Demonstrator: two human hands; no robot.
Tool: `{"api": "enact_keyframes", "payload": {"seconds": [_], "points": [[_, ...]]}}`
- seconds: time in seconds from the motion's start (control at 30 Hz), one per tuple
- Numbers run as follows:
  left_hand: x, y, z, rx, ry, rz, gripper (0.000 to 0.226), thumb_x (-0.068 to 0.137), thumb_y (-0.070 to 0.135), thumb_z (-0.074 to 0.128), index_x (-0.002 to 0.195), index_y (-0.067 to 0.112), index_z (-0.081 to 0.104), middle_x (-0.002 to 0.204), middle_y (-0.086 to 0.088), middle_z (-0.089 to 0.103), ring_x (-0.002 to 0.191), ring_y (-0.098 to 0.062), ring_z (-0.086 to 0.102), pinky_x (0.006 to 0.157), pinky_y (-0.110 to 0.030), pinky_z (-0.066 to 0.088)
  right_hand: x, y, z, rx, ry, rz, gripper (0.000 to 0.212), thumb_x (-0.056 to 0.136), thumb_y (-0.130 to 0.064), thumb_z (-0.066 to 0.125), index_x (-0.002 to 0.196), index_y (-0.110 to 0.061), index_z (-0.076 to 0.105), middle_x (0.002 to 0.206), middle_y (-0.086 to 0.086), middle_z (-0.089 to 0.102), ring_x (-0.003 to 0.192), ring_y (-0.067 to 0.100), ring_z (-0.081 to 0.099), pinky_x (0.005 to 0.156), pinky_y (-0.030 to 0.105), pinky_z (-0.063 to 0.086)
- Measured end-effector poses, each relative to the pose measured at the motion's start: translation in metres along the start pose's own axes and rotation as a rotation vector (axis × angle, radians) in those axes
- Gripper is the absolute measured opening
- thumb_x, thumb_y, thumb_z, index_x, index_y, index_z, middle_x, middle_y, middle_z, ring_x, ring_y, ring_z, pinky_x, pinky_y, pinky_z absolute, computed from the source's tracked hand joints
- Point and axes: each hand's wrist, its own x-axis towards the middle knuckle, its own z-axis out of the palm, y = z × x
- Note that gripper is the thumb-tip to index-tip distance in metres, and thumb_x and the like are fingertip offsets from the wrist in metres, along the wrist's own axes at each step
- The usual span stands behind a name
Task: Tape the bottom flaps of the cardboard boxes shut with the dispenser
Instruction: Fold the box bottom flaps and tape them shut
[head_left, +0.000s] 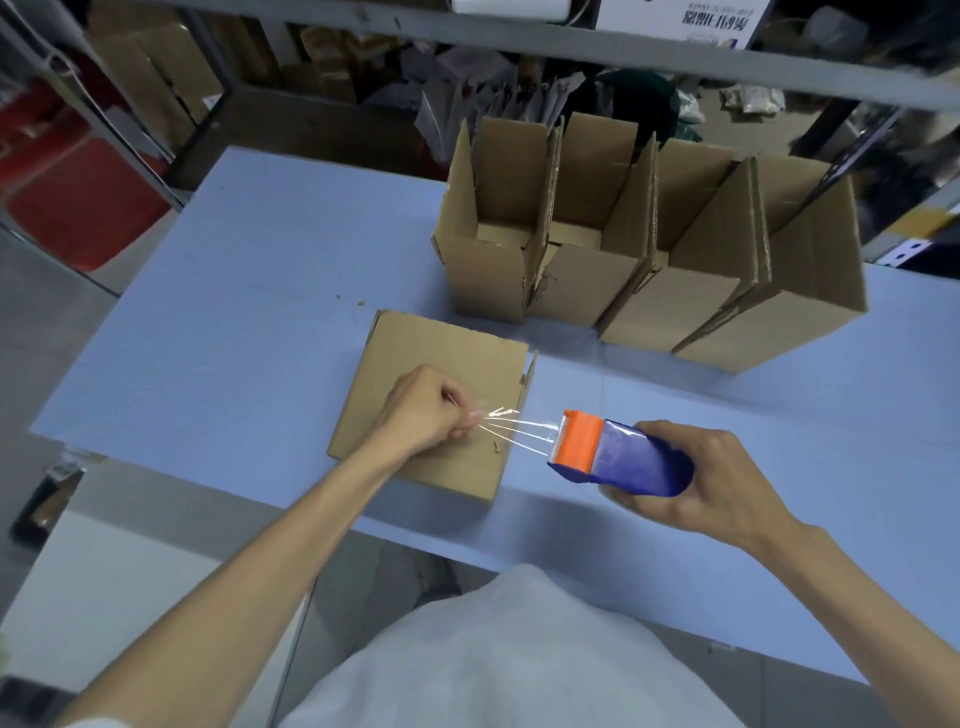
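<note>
Left hand (423, 410) pinches clear tape (519, 428) end above upturned box (441, 400). Right hand (711, 480) grips blue-orange dispenser (618, 457), tape stretched between them.

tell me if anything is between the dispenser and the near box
Nothing visible does. The dispenser in the right hand is right of the box; only tape pinched by the left hand spans the gap.

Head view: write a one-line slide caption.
Left hand pinches clear tape stretched from the blue-and-orange dispenser gripped by the right hand, over a cardboard box.
</note>
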Motion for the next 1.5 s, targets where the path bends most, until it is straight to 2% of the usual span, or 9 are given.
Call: {"api": "enact_keyframes", "payload": {"seconds": [0.23,0.37,0.57,0.7,1.0,1.17,1.33,1.43,1.5], "points": [[-0.012,-0.005,0.016,-0.04,0.121,0.09,0.006,0.078,0.016,0.079,0.073,0.015,0.075,0.052,0.006,0.063,0.054,-0.006,0.059,0.069,-0.026,0.053,0.004,0.0,0.007,-0.086,-0.022,0.049,0.047,0.058,-0.062,0.076,0.09,-0.03,0.064,0.071,-0.014,0.062,0.06,0.011,0.054,0.053,0.022,0.043],[-0.011,-0.01,0.022,-0.049,0.132,0.063,0.013,0.075,0.018,0.082,0.074,0.007,0.074,0.055,0.0,0.066,0.063,-0.011,0.066,0.073,-0.03,0.056,0.009,-0.001,0.006,-0.095,-0.041,0.039,0.05,0.057,-0.063,0.069,0.093,-0.027,0.065,0.076,-0.011,0.066,0.064,0.014,0.058,0.057,0.032,0.051],[-0.006,-0.013,0.026,-0.047,0.156,-0.037,0.028,0.068,0.021,0.086,0.081,0.014,0.062,0.075,-0.007,0.071,0.079,-0.024,0.069,0.078,-0.039,0.054,0.014,0.001,0.011,-0.135,-0.096,0.028,0.046,0.059,-0.057,0.075,0.093,-0.029,0.064,0.076,-0.012,0.066,0.065,0.011,0.057,0.056,0.025,0.048],[-0.006,-0.017,0.03,0.008,0.18,-0.029,0.028,0.068,0.026,0.086,0.07,0.018,0.059,0.071,-0.003,0.07,0.078,-0.022,0.067,0.076,-0.037,0.053,0.018,0.001,0.014,-0.155,-0.119,0.034,0.042,0.06,-0.057,0.071,0.089,-0.028,0.062,0.073,-0.01,0.064,0.063,0.011,0.057,0.055,0.024,0.047],[0.006,-0.019,0.016,0.415,0.202,-0.024,0.055,0.061,0.058,0.081,0.069,0.017,0.046,0.076,-0.002,0.06,0.074,-0.028,0.056,0.058,-0.032,0.033,0.031,0.0,0.017,-0.22,-0.227,0.047,0.039,0.063,-0.055,0.072,0.086,-0.029,0.057,0.07,-0.01,0.06,0.061,0.009,0.053,0.05,0.016,0.032],[-0.001,-0.017,0.03,0.225,0.063,0.394,0.023,0.073,0.014,0.08,0.085,0.025,0.063,0.082,0.011,0.058,0.071,-0.008,0.054,0.071,-0.034,0.05,0.041,-0.009,0.024,-0.303,-0.315,0.042,0.044,0.066,-0.06,0.068,0.092,-0.027,0.057,0.079,-0.008,0.063,0.07,0.015,0.056,0.054,0.021,0.04],[0.006,-0.021,0.035,0.176,0.01,0.426,0.024,0.078,0.004,0.072,0.091,0.024,0.07,0.088,0.01,0.06,0.076,-0.006,0.055,0.076,-0.033,0.05,0.063,-0.034,0.046,-0.391,-0.324,0.109,0.042,0.063,-0.052,0.072,0.081,-0.02,0.051,0.079,0.001,0.06,0.066,0.023,0.051,0.054,0.028,0.032],[0.005,-0.026,0.032,0.144,0.041,0.431,0.03,0.076,0.002,0.072,0.092,0.026,0.068,0.086,0.011,0.059,0.073,-0.004,0.055,0.075,-0.036,0.051,0.069,-0.043,0.056,-0.582,-0.383,0.047,0.024,0.073,-0.031,0.068,0.083,-0.017,0.051,0.092,0.007,0.065,0.076,0.029,0.06,0.06,0.028,0.034],[0.003,-0.028,0.031,0.221,0.025,0.491,0.031,0.081,0.006,0.07,0.1,0.03,0.066,0.09,0.011,0.057,0.079,-0.006,0.057,0.071,-0.036,0.051,0.063,-0.036,0.048,-0.55,-0.35,0.129,0.03,0.073,-0.037,0.069,0.089,-0.015,0.056,0.092,0.007,0.064,0.081,0.029,0.062,0.06,0.027,0.034]]}}
